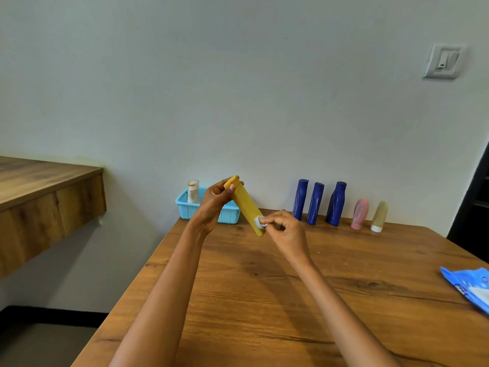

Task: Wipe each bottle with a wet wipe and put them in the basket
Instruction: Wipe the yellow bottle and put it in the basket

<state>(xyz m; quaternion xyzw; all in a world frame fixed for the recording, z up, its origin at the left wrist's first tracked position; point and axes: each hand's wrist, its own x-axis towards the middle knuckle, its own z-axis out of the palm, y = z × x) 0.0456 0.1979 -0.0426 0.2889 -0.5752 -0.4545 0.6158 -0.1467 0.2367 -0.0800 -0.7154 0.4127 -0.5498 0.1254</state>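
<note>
My left hand (214, 205) grips the capped upper end of a yellow bottle (246, 205), held tilted above the wooden table (264, 300). With my right hand (284, 229) I pinch a small white wet wipe (259, 221) against the bottle's lower end. A light blue basket (227, 214) stands at the table's far left edge, behind the left hand, with a white bottle (193, 192) upright inside. Three dark blue bottles (315, 203) line the wall, then a pink tube (359, 214) and a pale green tube (379, 216).
A blue wet-wipe pack (471, 288) lies at the table's right edge. A wooden shelf (45, 205) juts from the wall at left, across a gap of floor. A wall switch (444, 60) sits high on the right.
</note>
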